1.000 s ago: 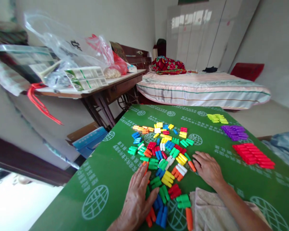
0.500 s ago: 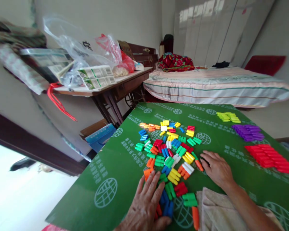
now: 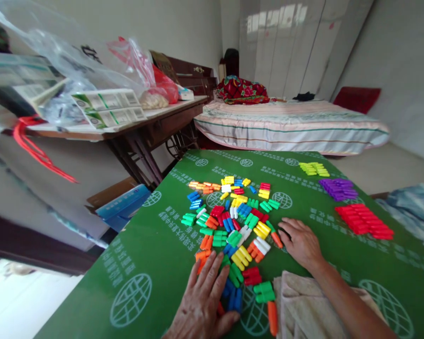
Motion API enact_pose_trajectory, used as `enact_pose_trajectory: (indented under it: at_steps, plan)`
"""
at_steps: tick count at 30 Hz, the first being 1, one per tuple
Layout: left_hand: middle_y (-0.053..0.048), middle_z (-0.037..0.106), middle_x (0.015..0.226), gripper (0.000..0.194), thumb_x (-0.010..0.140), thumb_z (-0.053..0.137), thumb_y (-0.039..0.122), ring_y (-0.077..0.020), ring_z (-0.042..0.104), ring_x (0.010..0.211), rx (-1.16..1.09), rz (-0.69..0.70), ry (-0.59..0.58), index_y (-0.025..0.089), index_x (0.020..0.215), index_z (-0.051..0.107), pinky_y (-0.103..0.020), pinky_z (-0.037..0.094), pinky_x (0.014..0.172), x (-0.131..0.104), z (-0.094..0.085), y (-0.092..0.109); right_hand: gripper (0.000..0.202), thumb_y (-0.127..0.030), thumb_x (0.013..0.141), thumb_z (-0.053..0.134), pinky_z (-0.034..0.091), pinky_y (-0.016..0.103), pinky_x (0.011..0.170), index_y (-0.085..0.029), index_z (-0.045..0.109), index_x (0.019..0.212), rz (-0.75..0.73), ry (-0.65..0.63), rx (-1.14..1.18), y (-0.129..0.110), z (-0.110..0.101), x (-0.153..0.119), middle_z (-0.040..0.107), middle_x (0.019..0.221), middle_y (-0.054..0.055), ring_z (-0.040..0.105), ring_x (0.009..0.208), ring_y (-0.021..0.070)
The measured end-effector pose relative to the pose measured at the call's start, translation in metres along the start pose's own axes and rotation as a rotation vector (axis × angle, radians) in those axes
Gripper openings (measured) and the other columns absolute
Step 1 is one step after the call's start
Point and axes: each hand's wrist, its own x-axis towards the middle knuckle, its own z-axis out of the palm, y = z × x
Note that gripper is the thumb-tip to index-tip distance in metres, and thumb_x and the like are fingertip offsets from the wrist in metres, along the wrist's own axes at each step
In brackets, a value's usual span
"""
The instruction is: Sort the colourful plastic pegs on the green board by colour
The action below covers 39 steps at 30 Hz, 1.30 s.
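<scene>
— As the left hand (image 3: 205,296) lies over the near end of the multicoloured pieces (image 3: 241,257) on the table (image 3: 74,306), has it hold of anything?

— Nothing that I can see. It is spread palm down, fingers and thumb apart, with blue pieces (image 3: 235,299) showing between thumb and forefinger; what its palm covers is hidden.

— How would those handle?

— Light and stiff, I'd judge, probably plastic; the rounded, glossy sides may slip. A pinch across the long sides, mid-length, should suit. The lone orange peg (image 3: 272,318) just beside the folded cloth (image 3: 304,301) looks readiest to roll.

— And the right hand (image 3: 299,241)?

— Farther in, loosely curved, nothing visible in it, fingertips close by a green-and-orange piece (image 3: 276,240).

— Beyond that?

— Toward the right edge, a red block (image 3: 365,219), then a purple block (image 3: 338,189), then a lime block (image 3: 314,169) nearest the far right corner. A nudge could probably split those; I'd squeeze from opposite sides.
</scene>
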Motion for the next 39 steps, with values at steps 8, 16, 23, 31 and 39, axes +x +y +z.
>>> enact_pose_trajectory:
  at_steps: [8,16,23,31,39]
  plan:
    - [-0.013,0.049,0.141,0.074,0.078,0.045,0.069,-0.0275,0.045,0.131,0.088,0.031,0.024,0.016,0.129,0.052,-0.044,0.041,0.103,0.019,-0.008,-0.003,0.027,-0.025,0.091,0.047,0.048,0.034,0.087,-0.02,0.072,0.101,0.016,-0.02,-0.017,-0.003,-0.003,0.002,0.069,0.114,0.007,0.06,0.101,0.0208]
    - [-0.015,0.045,0.144,0.082,0.077,0.05,0.067,-0.0281,0.04,0.135,-0.134,-0.04,0.009,0.015,0.14,0.038,-0.046,0.038,0.111,0.008,0.002,-0.003,0.028,-0.025,0.091,0.047,0.047,0.034,0.087,-0.02,0.072,0.1,-0.003,0.017,-0.017,-0.002,-0.001,-0.001,0.069,0.113,0.007,0.061,0.102,0.0213]
    - [-0.014,0.044,0.145,0.076,0.081,0.05,0.06,-0.0267,0.04,0.136,-0.185,-0.097,-0.04,0.019,0.143,0.033,-0.046,0.038,0.112,0.007,0.004,-0.009,0.029,-0.028,0.092,0.046,0.048,0.036,0.087,-0.02,0.072,0.101,-0.008,0.007,-0.035,0.0,0.001,-0.003,0.069,0.115,0.007,0.061,0.102,0.0222]
    - [-0.012,0.047,0.143,0.062,0.088,0.049,0.047,-0.0263,0.043,0.134,-0.17,-0.3,-0.088,0.019,0.142,0.035,-0.044,0.047,0.104,0.018,0.001,-0.04,0.03,-0.028,0.092,0.045,0.048,0.035,0.086,-0.018,0.072,0.101,-0.032,0.011,-0.024,0.002,0.0,-0.004,0.069,0.114,0.008,0.061,0.101,0.0221]
    - [-0.013,0.049,0.141,0.054,0.088,0.049,0.046,-0.0267,0.044,0.133,-0.203,-0.341,-0.128,0.016,0.134,0.045,-0.045,0.05,0.102,0.014,-0.002,-0.046,0.031,-0.029,0.092,0.044,0.047,0.035,0.086,-0.019,0.072,0.1,-0.033,0.006,-0.027,0.003,-0.001,-0.005,0.069,0.113,0.008,0.061,0.1,0.0221]
